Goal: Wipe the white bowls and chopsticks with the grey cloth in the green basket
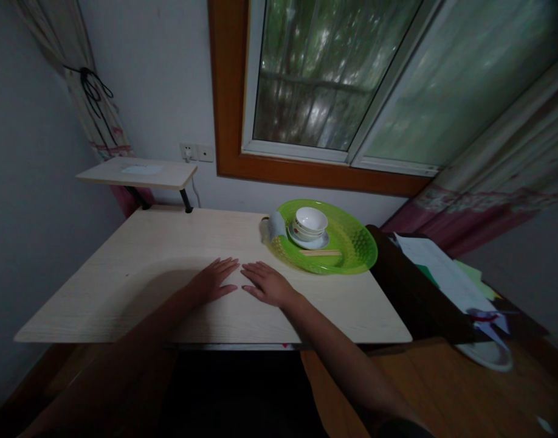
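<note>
My left hand (214, 278) lies flat on the pale wooden table (137, 267), fingers stretched out and holding nothing. My right hand (267, 283) rests flat just beside it, fingers also extended, empty. The two hands nearly touch at the fingertips. To the right of my right hand sits a green plastic basket tray (356, 246). In it stand stacked white bowls (310, 222) on a white saucer (322, 243), with wooden chopsticks (320, 252) lying in front and a grey cloth (275, 226) at its left rim.
A small raised shelf (137, 173) stands at the table's back left. A wall socket (196, 152) is under the window (324, 79). To the right is a dark wooden piece with papers (443, 267) and a white plate (486, 354). Curtains hang at both sides.
</note>
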`<state>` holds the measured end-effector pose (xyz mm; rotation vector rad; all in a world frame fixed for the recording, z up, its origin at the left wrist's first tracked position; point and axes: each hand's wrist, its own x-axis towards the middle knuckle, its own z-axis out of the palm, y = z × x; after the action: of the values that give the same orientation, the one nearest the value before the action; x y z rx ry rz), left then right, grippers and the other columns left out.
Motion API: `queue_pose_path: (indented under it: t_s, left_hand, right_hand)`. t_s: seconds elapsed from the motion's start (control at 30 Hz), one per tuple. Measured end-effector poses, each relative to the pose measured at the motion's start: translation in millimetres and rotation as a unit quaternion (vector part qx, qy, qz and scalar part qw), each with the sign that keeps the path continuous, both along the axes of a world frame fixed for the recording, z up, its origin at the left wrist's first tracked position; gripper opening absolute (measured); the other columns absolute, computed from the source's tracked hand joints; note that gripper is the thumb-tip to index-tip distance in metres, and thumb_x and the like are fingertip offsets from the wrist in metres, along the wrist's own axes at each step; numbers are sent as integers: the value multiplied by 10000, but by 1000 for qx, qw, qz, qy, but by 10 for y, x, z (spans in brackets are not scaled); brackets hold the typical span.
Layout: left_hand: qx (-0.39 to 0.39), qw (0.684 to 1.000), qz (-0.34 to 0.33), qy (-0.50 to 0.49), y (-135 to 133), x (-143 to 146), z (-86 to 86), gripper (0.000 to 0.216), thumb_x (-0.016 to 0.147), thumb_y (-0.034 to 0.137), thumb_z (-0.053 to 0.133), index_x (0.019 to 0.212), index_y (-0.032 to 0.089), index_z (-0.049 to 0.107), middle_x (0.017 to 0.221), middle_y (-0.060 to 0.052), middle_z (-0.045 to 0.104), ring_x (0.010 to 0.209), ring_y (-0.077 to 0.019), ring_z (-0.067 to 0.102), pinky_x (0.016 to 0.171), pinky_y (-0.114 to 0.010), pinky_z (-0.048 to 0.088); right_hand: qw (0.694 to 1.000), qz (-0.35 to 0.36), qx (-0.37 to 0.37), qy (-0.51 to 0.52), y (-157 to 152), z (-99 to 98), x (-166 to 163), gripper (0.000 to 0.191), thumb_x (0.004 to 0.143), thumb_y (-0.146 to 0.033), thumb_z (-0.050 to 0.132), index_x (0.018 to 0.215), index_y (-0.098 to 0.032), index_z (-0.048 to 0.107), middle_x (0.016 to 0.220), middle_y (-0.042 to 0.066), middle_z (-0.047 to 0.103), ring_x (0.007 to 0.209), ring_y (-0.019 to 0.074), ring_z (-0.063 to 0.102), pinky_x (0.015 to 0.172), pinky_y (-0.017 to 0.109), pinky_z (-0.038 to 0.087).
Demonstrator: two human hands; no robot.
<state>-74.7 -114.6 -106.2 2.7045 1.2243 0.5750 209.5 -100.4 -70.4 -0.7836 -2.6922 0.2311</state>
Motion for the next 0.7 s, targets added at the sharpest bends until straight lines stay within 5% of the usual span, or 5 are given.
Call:
queue_pose_path:
  t_s: [0.1,0.23,0.4,0.53,0.7]
  left_hand:
    - [45,996,37,-72,126,14,86,505,1059,398,503,1522,201,551,1483,-143,630,1366,-270,589,1176,-476,476]
    - [90,990,54,-92,377,165,419,375,1026,252,513,1359,193,676,1278,-120,717,1201,-266,640,1079,-475,540]
    - [114,989,45,-78,742,587,889,459,990,123,476,1409,205,642,1372,-93,676,1297,-243,574,1154,-443,488]
    - [108,993,37,-7,996,980,1049,610,963,37,424,1539,205,532,1594,-76,538,1485,-239,439,1222,-422,418]
    - [94,990,-1,105,1135,1324,1080,728,934,-28,424,1609,244,438,1718,-58,375,1622,-274,239,1275,-494,323]
  right_hand:
    - [998,5,32,48,-25,260,91,402,1098,-354,472,1450,-253,637,1340,79,750,1226,222,694,1109,407,512]
    - [984,-13,142,111,56,665,384,368,1045,-241,535,1390,-222,663,1124,103,799,965,237,736,887,405,577]
    - [964,-117,194,138,372,1074,847,340,1019,-229,544,1322,-229,697,1072,106,796,931,258,725,900,424,564]
    - [950,-199,176,166,661,1170,1151,353,1008,-261,530,1306,-208,710,1132,120,795,1016,280,722,964,448,558]
    - [927,-280,126,214,849,1045,1382,405,985,-259,516,1341,-188,694,1146,115,804,1008,273,735,979,452,562]
